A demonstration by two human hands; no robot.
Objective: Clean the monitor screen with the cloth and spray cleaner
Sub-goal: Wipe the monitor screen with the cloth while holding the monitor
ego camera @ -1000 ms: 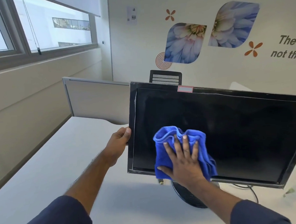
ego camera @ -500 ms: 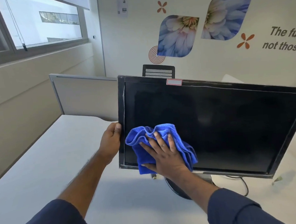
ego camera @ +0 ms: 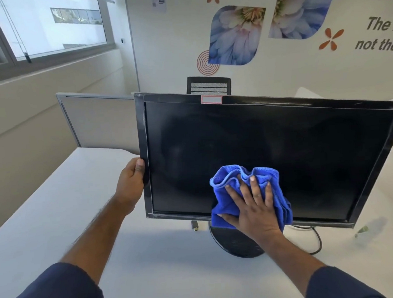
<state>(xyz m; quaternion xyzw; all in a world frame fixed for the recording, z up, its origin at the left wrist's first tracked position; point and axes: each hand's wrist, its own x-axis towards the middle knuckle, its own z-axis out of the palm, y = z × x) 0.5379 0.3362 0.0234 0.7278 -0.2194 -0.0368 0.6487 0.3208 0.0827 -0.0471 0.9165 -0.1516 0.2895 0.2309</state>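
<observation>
Monitor, black-framed flat screen (ego camera: 270, 149), dark and unlit, standing on the white desk (ego camera: 151, 253) at centre frame, tilted so its right end runs off the right edge.

Nearest items: two dark blue sleeves at the lower corners.

Right hand (ego camera: 253, 212), lower centre: fingers straight and spread, palm pressing a crumpled blue microfibre cloth (ego camera: 229, 181) flat against the lower middle of the screen; cloth overlaps the bottom bezel.

Left hand (ego camera: 131, 182), left of centre: curled round the monitor's left bezel, thumb on the front edge.

Round black stand base (ego camera: 232, 242), below the cloth, on the desk; black cable (ego camera: 317, 238) loops just right of it.

Small red-bordered white label (ego camera: 211, 99), on the top bezel.

Grey partition panel (ego camera: 98, 122), behind the monitor's left side.

Black mesh chair back (ego camera: 208, 85), above the top bezel.

Wall with flower decals (ego camera: 237, 35), upper right; window (ego camera: 48, 24), upper left.
</observation>
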